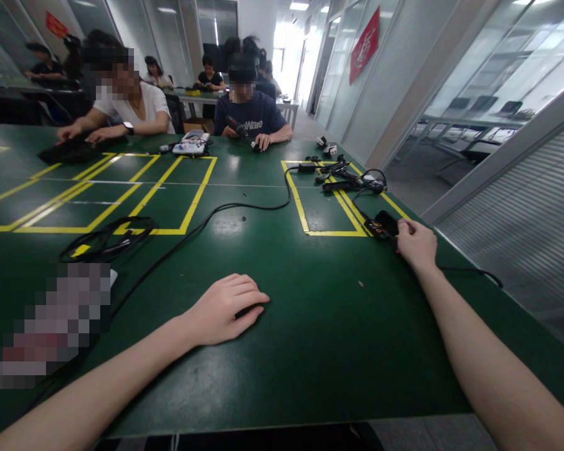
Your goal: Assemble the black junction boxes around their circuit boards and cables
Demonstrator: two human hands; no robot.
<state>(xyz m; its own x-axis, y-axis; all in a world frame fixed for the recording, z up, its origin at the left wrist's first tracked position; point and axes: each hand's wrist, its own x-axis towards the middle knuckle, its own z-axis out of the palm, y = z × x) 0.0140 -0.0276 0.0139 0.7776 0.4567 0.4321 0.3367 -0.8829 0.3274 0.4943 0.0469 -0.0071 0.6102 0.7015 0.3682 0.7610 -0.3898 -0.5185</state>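
Note:
My left hand (230,307) rests palm down on the green table (310,351), fingers loosely stretched and the thumb a little apart, with nothing visible in it. Out to the right, my right hand (416,241) pinches the near edge of a small black device (383,224) with orange marks. My fingers hide part of that device. A thin cable runs from it towards a cluster of black jointed parts (343,178) farther back. Another black cable (472,270) emerges on the right of my wrist.
Yellow tape (333,233) marks rectangles on the table. A long black cable (220,207) crosses it to a black adapter (306,168). At left lie a coiled cable (108,241) and a blurred-out object (56,319). Two people sit opposite, near a white power strip (190,144).

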